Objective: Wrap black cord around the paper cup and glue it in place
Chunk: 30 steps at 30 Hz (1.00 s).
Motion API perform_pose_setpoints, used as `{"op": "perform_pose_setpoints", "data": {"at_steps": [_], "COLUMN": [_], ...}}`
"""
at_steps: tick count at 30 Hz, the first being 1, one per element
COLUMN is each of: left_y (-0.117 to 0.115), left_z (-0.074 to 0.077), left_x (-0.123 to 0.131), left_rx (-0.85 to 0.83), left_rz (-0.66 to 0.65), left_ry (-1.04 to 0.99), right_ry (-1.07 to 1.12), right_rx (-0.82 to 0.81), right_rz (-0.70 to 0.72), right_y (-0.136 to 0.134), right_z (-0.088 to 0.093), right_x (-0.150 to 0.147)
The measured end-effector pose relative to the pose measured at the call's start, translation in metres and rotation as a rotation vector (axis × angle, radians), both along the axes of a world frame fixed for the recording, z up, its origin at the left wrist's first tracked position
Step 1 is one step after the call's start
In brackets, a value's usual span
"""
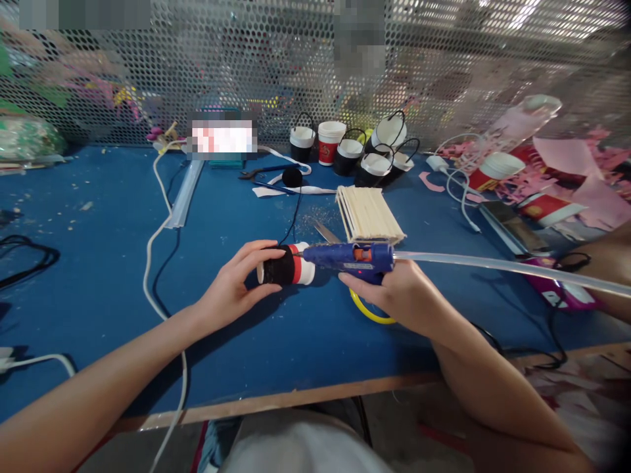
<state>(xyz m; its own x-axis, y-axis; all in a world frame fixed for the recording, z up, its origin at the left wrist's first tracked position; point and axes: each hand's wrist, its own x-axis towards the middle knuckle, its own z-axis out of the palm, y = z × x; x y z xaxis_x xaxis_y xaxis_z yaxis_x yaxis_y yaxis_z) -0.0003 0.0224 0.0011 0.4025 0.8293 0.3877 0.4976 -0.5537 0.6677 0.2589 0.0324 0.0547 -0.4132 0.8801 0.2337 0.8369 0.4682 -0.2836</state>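
The left hand [239, 279] is pinching a black-wrapped cup [283, 268] tipped on its side; the right hand [401, 295] is gripping a blue glue gun [340, 257], which is pointing toward the left hand.

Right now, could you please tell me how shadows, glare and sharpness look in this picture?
Head view: the glue gun and held cup look fairly sharp; head view: soft shadow on the blue table below the left hand; head view: bright glare through the mesh panel, upper right.
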Motion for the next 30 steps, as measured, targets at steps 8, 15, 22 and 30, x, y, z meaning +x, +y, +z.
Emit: {"op": "perform_pose_setpoints", "data": {"at_steps": [8,15,22,30], "left_y": [0.002,0.002,0.0,0.0], "left_z": [-0.004,-0.004,0.002,0.002], "left_x": [-0.001,0.002,0.006,0.005], "left_rx": [-0.073,-0.224,-0.394,-0.445], "left_rz": [0.023,0.059,0.141,0.16], "left_ry": [-0.082,-0.256,-0.304,-0.36], "right_ry": [0.06,0.054,0.007,-0.21], "right_rx": [0.009,-0.046,-0.025,0.073], "right_rz": [0.004,0.008,0.003,0.242], "right_y": [-0.005,-0.009,-0.011,-0.006], "right_z": [0.003,0.003,0.002,0.003], "right_x": [0.001,0.003,0.003,0.013]}}
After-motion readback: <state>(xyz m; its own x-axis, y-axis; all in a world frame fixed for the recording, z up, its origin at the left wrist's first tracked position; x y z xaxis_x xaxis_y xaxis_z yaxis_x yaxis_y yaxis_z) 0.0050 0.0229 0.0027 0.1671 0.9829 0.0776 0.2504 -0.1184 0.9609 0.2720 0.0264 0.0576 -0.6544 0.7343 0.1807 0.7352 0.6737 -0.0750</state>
